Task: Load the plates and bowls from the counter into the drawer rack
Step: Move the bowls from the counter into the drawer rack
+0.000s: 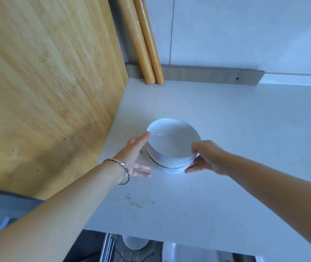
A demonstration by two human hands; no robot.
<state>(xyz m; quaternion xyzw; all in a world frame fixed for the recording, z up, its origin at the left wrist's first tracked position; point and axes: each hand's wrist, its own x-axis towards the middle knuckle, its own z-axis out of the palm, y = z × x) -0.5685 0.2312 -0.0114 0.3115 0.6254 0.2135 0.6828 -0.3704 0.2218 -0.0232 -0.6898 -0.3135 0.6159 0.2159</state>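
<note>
A stack of white bowls (171,146) stands on the pale counter (226,129), near its middle. My right hand (206,157) grips the stack's right side, thumb on the rim and fingers low on the wall. My left hand (134,157), with a bracelet at the wrist, is spread open at the stack's left side, its fingertips touching the top rim. Below the counter's front edge, part of the open drawer rack (113,248) shows, with a white dish (134,242) standing in it.
A large bamboo cutting board (47,87) leans upright along the left. Two wooden rolling pins (141,40) lean in the back corner against the tiled wall. A few crumbs (134,203) lie on the counter near its front edge.
</note>
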